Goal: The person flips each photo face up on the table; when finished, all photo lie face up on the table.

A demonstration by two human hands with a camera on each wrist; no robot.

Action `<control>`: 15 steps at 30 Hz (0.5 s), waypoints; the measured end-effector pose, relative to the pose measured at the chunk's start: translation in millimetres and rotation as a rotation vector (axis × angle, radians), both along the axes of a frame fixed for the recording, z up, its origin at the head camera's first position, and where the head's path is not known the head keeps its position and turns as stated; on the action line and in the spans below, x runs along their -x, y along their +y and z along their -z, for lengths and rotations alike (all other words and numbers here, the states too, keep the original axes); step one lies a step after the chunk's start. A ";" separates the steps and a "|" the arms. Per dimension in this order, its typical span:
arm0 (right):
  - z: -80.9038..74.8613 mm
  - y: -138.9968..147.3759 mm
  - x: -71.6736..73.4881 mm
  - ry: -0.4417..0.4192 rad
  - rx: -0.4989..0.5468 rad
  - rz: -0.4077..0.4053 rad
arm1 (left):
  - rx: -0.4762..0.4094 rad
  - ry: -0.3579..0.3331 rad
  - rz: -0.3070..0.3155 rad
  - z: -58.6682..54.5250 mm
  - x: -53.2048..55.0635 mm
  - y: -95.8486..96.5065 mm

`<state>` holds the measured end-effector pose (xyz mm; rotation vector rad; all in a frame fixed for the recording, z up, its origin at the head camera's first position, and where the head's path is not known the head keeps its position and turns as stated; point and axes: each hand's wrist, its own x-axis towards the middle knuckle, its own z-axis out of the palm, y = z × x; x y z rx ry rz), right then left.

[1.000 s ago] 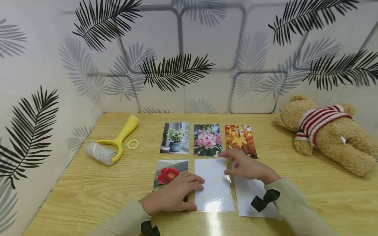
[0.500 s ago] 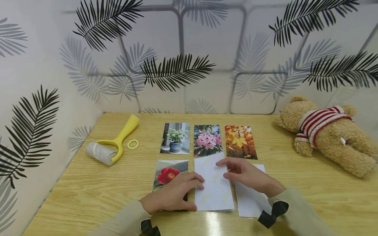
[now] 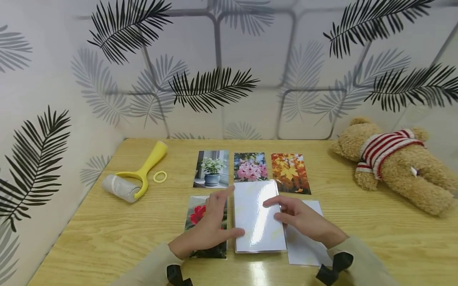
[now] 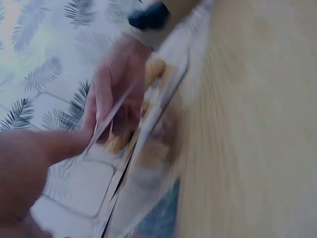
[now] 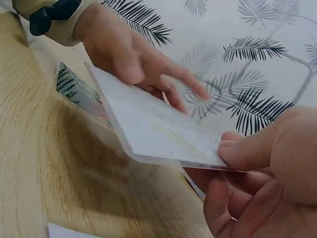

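Fingers (image 3: pixel 273 201) of the right hand (image 3: pixel 309 220) pinch the right edge of a white-faced card (image 3: pixel 255 222), thumb on top and the rest curled below, as the right wrist view shows. The left hand (image 3: pixel 205 234) hovers at the card's left side with its index finger stretched out and its thumb reaching over that edge; whether the thumb touches cannot be told, and it grips nothing.

Behind everything, a leaf-patterned wall (image 3: pixel 250 47) rises past the far edge of the wooden tabletop (image 3: pixel 118 234). At the far right lies a toy bear (image 3: pixel 404 171) in a striped top. At the left rests a yellow-handled lint roller (image 3: pixel 142 174).

Five cards lie around the held one. The far row runs, left to right, potted-plant card (image 3: pixel 211 169), pink-flower card (image 3: pixel 250 167), autumn-leaf card (image 3: pixel 290 173). In the near row are a red-flower card (image 3: pixel 196 214) at left and a plain white card (image 3: pixel 302 248) at right, each partly hidden by a hand. Between these two, the held card is raised off the tabletop, tilted.

Judging by how they lie, the work looks more than half done: four cards show pictures, while the held one and the near-right one show white and seem to remain.

Smallest is a yellow ring (image 3: pixel 154 178), just right of the roller.
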<state>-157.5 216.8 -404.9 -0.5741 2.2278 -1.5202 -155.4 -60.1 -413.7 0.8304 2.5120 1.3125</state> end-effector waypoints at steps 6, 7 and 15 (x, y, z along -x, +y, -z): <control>1.3 1.3 0.0 -0.002 0.043 0.024 | -0.333 -0.437 -0.206 -8.7 -3.5 6.4; 1.8 1.3 0.2 -0.002 0.043 0.026 | -0.359 -0.501 -0.222 -9.4 -4.0 7.3; 3.0 2.8 -0.5 -0.018 0.036 0.030 | -0.400 -0.666 -0.231 -6.9 -6.4 11.1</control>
